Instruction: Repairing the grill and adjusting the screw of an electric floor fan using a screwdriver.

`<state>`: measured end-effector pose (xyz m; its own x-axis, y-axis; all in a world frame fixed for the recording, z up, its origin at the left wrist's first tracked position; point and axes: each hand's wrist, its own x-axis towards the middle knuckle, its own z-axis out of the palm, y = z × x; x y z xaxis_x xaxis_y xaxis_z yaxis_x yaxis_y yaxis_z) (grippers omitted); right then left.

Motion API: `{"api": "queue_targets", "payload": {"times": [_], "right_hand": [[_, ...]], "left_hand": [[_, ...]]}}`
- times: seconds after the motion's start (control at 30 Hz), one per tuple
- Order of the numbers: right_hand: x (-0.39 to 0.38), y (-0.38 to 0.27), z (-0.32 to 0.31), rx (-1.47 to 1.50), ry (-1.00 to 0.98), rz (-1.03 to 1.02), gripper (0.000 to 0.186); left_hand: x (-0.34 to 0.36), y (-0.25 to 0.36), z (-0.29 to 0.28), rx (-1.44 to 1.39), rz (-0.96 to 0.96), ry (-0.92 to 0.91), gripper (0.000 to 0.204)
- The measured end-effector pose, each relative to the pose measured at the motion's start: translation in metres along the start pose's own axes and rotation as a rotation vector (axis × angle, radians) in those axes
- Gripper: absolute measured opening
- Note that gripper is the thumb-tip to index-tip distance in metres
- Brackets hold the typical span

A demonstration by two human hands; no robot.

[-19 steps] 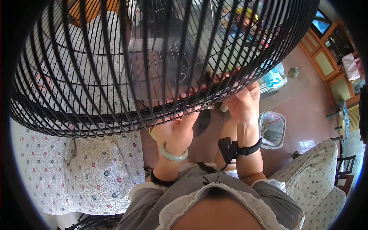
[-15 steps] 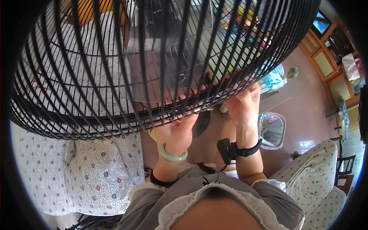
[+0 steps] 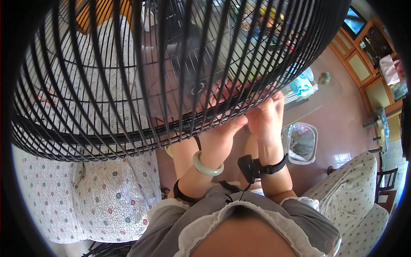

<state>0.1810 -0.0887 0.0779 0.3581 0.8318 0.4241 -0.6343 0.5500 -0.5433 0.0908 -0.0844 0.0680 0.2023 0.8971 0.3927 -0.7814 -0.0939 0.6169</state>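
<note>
The large, round black wire fan guard (image 3: 184,127) fills the upper left and centre of the frame. At its lower rim, my left hand (image 3: 217,139) is closed around the edge, fingers showing behind the wires; my right hand (image 3: 265,122) touches the rim, fingertips too hidden to tell its grip. I'd judge it light but bulky, stiff, smooth, best held by the thick rim, since thin wires could bend.
</note>
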Motion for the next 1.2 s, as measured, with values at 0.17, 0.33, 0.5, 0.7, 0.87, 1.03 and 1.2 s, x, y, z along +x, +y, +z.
{"api": "queue_targets", "payload": {"times": [0.17,0.33,0.5,0.7,0.87,1.03,1.2], "right_hand": [[0.003,0.002,-0.008,-0.058,-0.068,0.002,0.024],[0.006,0.003,-0.008,0.019,-0.072,0.009,0.024],[0.009,0.002,-0.017,0.002,-0.118,-0.008,0.021],[0.009,0.0,-0.013,-0.015,-0.091,0.037,0.021],[0.002,0.001,-0.017,-0.017,-0.109,-0.026,0.02],[0.002,-0.001,-0.021,-0.084,-0.083,0.002,0.018],[0.003,0.0,-0.018,-0.123,-0.004,0.022,0.022]], "left_hand": [[-0.001,-0.007,0.001,-0.083,0.096,0.113,0.071],[-0.001,-0.004,-0.001,-0.106,0.069,0.088,0.069],[0.006,-0.003,0.001,-0.009,0.129,-0.014,0.067],[0.006,0.005,-0.009,0.175,0.03,-0.039,0.073],[-0.001,0.006,-0.029,0.087,0.072,-0.172,0.053],[0.006,0.012,-0.052,-0.5,-0.274,-0.252,0.055],[0.031,0.011,-0.047,-0.738,-0.51,-0.181,0.06]]}}
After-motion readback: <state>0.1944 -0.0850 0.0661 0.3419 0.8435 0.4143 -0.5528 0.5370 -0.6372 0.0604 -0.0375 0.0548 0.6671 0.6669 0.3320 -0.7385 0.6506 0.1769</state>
